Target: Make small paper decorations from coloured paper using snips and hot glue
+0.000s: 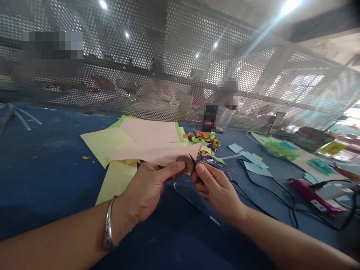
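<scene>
My left hand (153, 183), a silver bangle on its wrist, pinches the near edge of a pale pink sheet of paper (152, 131) between thumb and fingers. A small brownish piece (187, 165) with a rounded edge lies against the sheet at my thumb tip. My right hand (215, 187) is closed around small dark scissors (192, 160); their pointed tip shows at the paper's right corner, while the handles are hidden in my fingers. Pale yellow sheets (115, 180) lie under and left of the pink one.
Orange and green paper scraps (208, 138) are heaped beyond my right hand. Light blue paper squares (257, 168), black cables (281, 195) and a magenta power strip (317, 198) lie to the right. A perforated metal screen (180, 45) stands behind the blue table (56, 157), with people beyond it.
</scene>
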The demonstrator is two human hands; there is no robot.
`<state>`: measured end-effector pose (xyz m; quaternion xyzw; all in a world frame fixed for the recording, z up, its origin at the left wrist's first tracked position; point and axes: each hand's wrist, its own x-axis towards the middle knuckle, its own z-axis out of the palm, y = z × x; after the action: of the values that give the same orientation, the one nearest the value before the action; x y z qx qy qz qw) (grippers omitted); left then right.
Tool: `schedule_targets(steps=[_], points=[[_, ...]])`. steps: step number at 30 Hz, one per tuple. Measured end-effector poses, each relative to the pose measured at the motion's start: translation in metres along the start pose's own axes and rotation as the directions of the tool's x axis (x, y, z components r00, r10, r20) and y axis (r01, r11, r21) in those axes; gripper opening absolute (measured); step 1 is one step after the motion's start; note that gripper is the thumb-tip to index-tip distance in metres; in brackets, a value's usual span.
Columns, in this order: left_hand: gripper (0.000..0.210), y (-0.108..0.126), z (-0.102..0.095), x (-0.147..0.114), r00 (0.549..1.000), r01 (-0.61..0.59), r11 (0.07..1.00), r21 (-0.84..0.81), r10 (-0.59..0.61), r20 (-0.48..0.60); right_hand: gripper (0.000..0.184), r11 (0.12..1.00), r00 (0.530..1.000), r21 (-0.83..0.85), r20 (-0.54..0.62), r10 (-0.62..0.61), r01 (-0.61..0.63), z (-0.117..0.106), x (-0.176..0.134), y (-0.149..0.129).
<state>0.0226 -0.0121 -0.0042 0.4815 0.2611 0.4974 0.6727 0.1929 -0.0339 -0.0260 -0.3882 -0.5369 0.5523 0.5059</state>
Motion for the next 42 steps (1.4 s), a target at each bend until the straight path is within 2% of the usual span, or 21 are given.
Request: schedule_targets(steps=[10,21,31,36,42], points=[[0.014,-0.0012,0.0049,-0.0035,0.997,0.072,0.995,-0.069,-0.074,-0.025,0.046,1.0,1.0,0.013,-0.018,-0.001,0.001,0.0006,0.0019,0.0039],[0.012,-0.0003,0.0055,-0.002,0.997,0.067,0.995,-0.076,-0.069,-0.036,0.045,0.998,1.0,0.056,-0.014,-0.011,0.012,0.0008,0.0002,0.0056],[0.014,0.0009,0.0071,-0.0026,0.995,0.07,0.993,-0.09,-0.076,-0.061,0.046,1.0,0.999,-0.006,-0.039,0.0,0.0,0.0039,0.0009,0.0024],[0.009,0.0021,0.0059,-0.0021,0.998,0.028,0.999,-0.045,-0.031,-0.06,0.045,1.0,1.0,-0.018,-0.031,0.0,-0.001,0.002,0.0002,0.0026],[0.006,0.0044,0.0024,-0.0008,0.997,-0.068,0.99,0.126,0.072,-0.029,0.047,0.999,1.0,-0.05,-0.02,-0.004,0.003,-0.0004,-0.0004,0.0011]])
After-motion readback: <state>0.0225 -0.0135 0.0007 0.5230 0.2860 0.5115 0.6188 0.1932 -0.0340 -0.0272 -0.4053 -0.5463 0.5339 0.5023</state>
